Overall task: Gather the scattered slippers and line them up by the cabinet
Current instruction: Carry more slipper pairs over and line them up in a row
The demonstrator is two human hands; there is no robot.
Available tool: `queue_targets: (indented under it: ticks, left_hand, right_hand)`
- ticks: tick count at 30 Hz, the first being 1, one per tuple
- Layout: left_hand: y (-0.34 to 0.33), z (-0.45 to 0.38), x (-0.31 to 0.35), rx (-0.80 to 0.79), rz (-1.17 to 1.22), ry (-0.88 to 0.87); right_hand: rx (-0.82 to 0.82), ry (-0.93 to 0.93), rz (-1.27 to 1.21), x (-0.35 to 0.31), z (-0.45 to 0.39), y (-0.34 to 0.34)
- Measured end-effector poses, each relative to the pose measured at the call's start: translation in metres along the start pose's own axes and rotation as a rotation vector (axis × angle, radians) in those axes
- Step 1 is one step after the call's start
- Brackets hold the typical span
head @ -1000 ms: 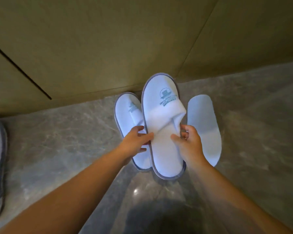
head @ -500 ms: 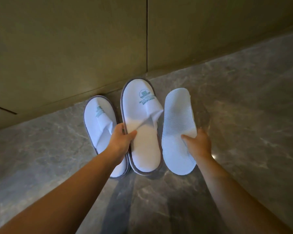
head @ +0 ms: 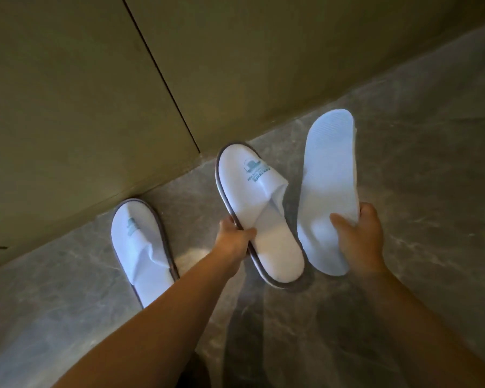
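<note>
My left hand point(head: 233, 240) grips the grey-trimmed edge of a white slipper point(head: 259, 214), upper side facing me, its toe pointing at the cabinet point(head: 81, 107). My right hand point(head: 357, 239) holds a second white slipper point(head: 328, 189) by its heel end, its ribbed sole turned toward me. Both slippers are lifted off the floor. A third white slipper point(head: 140, 247) with a teal logo lies on the floor to the left, toe against the cabinet base; my left forearm covers its heel.
The olive cabinet fronts run diagonally across the top, with a dark door seam point(head: 163, 77). Grey marble floor point(head: 417, 163) fills the right and bottom. My shadow falls on the floor below the hands.
Both held slippers have shifted right and away from the slipper on the floor. The sole-up slipper is raised higher and farther right. The view has swung, so the cabinet seam now slants.
</note>
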State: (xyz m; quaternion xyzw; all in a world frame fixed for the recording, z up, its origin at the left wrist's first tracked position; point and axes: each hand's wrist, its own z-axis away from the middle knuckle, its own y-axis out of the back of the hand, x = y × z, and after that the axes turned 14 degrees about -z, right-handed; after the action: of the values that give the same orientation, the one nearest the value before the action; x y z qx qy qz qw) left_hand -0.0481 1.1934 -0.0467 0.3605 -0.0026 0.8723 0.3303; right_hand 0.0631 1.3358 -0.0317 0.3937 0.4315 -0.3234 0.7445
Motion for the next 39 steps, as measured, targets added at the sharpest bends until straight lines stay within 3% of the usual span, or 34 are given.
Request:
queue_targets:
  ticks: [9,18,22,26,27,30,31,35,39]
  left_hand:
    - [-0.053,-0.086,0.009,-0.077,-0.023,-0.041]
    - [-0.096,-0.102,0.013,-0.108,0.069,-0.061]
    - [-0.091,-0.092,0.016,-0.098,-0.1,-0.148]
    - [-0.075,-0.076,0.027,0.016,-0.387,-0.222]
    - [-0.069,-0.067,0.03,-0.037,-0.39,-0.239]
    - [-0.05,-0.036,0.035,-0.39,-0.218,-0.286]
    - [-0.042,-0.026,0.035,-0.425,-0.185,-0.313]
    - [0.009,-0.001,0.04,-0.17,-0.215,-0.413]
    - [0.083,0.031,0.035,0.157,-0.5,-0.616]
  right_hand:
    - [0.121,-0.017,-0.006,0.035,-0.013,0.016]
    - [0.176,-0.012,0.06,0.041,-0.009,0.056]
    - [0.165,-0.007,0.035,0.036,0.0,0.056]
    - [0.055,-0.009,-0.087,0.024,0.009,0.044]
    - [0.018,-0.012,-0.133,0.02,0.011,0.039]
    - [-0.095,-0.017,-0.222,0.011,0.015,0.016]
    - [-0.132,-0.017,-0.261,0.008,0.018,0.008]
    - [-0.339,-0.024,-0.324,-0.008,0.03,-0.023]
    - [-0.372,-0.151,-0.415,-0.04,0.045,-0.06]
